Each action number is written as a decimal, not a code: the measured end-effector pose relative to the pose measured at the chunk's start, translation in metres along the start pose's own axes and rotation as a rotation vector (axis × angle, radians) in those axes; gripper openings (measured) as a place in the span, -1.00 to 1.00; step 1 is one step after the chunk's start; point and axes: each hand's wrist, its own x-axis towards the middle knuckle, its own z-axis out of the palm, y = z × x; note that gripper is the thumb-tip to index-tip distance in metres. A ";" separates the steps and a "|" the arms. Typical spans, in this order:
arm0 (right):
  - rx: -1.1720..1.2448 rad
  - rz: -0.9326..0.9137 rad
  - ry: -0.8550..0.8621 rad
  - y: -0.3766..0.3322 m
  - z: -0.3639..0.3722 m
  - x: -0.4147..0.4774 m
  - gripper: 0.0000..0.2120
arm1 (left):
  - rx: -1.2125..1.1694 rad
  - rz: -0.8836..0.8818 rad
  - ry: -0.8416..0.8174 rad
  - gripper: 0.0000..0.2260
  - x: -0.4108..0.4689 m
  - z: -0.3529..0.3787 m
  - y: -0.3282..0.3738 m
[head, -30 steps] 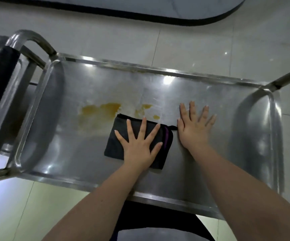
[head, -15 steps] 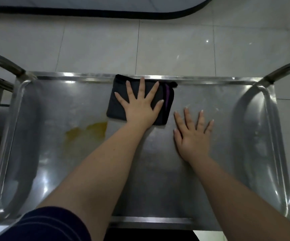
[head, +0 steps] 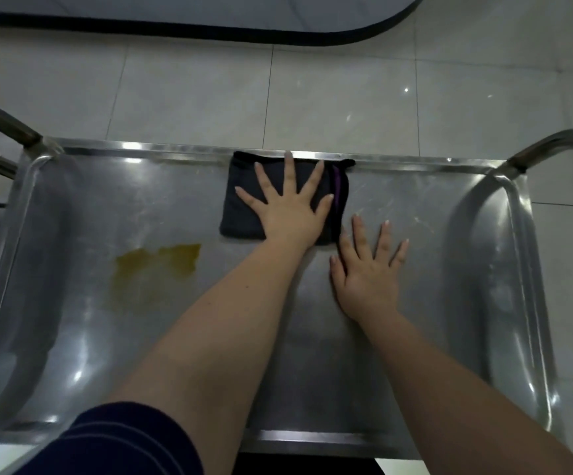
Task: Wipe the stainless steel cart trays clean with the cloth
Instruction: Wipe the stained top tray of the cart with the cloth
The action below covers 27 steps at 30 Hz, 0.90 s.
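Up at 12 o'clock on the steel tray (head: 415, 207), hard against the far rim, lies the folded dark cloth (head: 244, 214) — a purple strip (head: 337, 186) runs along its right edge. The left hand (head: 287, 214) lies flat on top of it, palm down, fingers straight and spread wide, the middle fingertip reaching the rim; it presses the cloth rather than gripping it. The right hand (head: 369, 269) rests at about 4 o'clock from the cloth, likewise flat and open on bare metal, fingers fanned toward 12 o'clock. Its forefinger comes up just beside the cloth's near right corner; whether they touch I cannot tell. At about 9 o'clock from the tray's middle, well apart from the cloth, sits a yellow-brown stain (head: 156, 265) with a paler smear on its 6 o'clock side. One tube handle (head: 0, 121) rises at the tray's 10 o'clock corner, a second handle (head: 559, 142) at 2 o'clock. Down at 7 o'clock of the view a dark blue sleeve (head: 117, 440) covers the left upper arm. Pale floor tiles (head: 347, 97) show beyond the far rim.
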 end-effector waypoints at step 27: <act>0.023 0.170 0.037 0.047 0.010 0.017 -0.31 | 0.007 0.050 0.008 -0.41 -0.008 0.013 0.059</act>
